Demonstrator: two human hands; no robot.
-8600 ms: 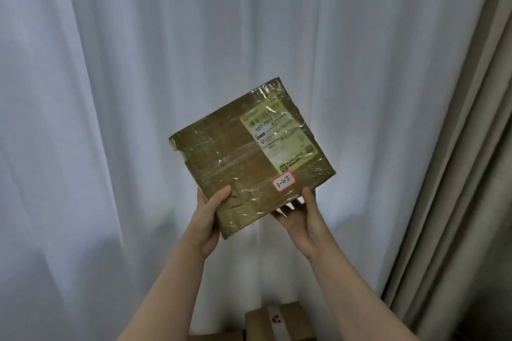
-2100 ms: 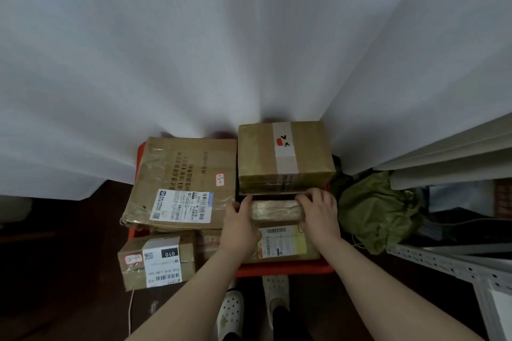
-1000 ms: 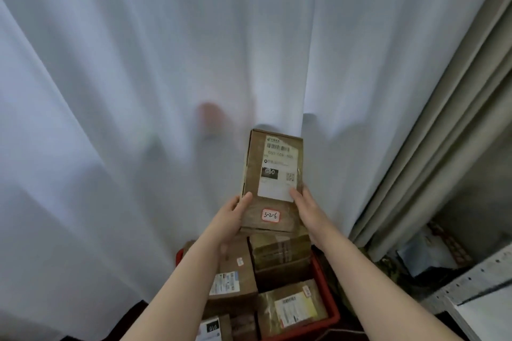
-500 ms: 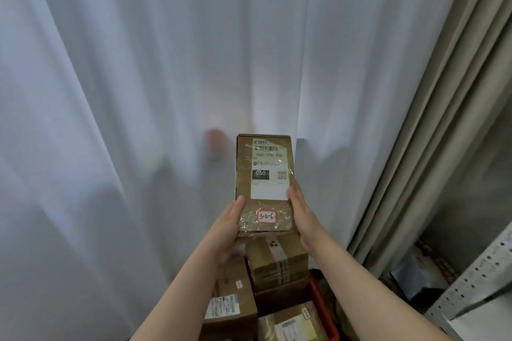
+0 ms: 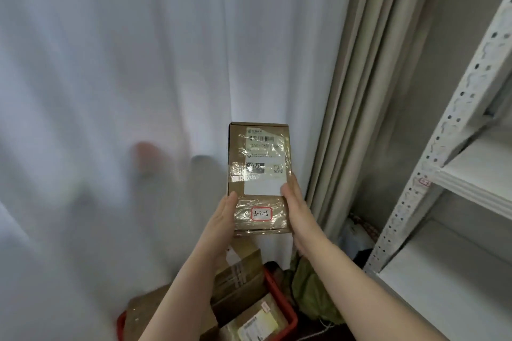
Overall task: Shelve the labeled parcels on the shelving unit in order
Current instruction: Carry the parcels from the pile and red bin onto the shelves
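Note:
A narrow brown cardboard parcel (image 5: 259,174) stands upright in front of me, taped over, with a white shipping label and a small red-edged sticker reading 3-2-6 near its bottom. My left hand (image 5: 221,220) grips its lower left edge. My right hand (image 5: 297,209) grips its lower right edge, thumb on the front face. The white metal shelving unit (image 5: 432,163) rises at the right, its shelves bare where I see them.
A red crate (image 5: 282,304) on the floor below holds several more taped parcels. A green cloth bag (image 5: 313,293) lies between the crate and the shelving unit. White sheer curtain and beige drapes (image 5: 357,91) hang behind.
My view has swung to the right, bringing more of the shelving unit into sight. The parcel stays upright in both hands, at about the same height.

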